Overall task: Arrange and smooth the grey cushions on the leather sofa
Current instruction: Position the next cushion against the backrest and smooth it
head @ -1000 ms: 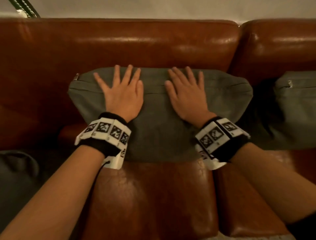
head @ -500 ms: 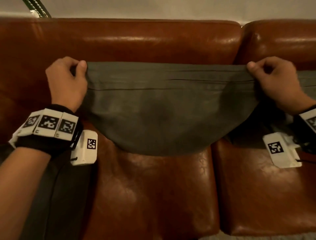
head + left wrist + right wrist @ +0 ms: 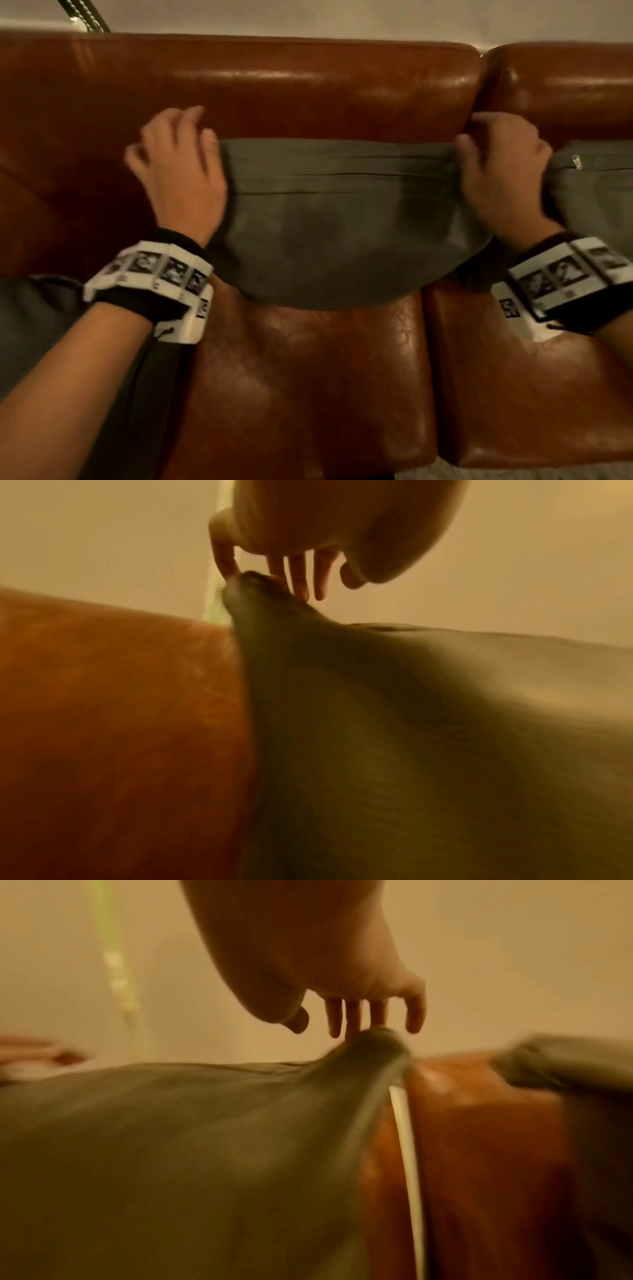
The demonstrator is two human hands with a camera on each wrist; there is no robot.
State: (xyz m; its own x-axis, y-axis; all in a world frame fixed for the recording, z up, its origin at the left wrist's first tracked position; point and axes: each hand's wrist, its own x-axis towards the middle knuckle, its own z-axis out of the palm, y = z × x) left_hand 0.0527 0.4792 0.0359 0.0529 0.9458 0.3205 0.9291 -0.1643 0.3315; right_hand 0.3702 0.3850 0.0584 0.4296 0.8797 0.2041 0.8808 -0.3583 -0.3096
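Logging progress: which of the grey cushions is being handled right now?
The middle cushion, propped against the sofa backrest, left hand and right hand at its top corners. The cushions at either side lie untouched.

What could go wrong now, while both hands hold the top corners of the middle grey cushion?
1. The left hand touches the grey fabric cushion corner only with fingertips; it may slip free.
2. The right hand sits beside the neighbouring grey cushion with a zip and might disturb it.
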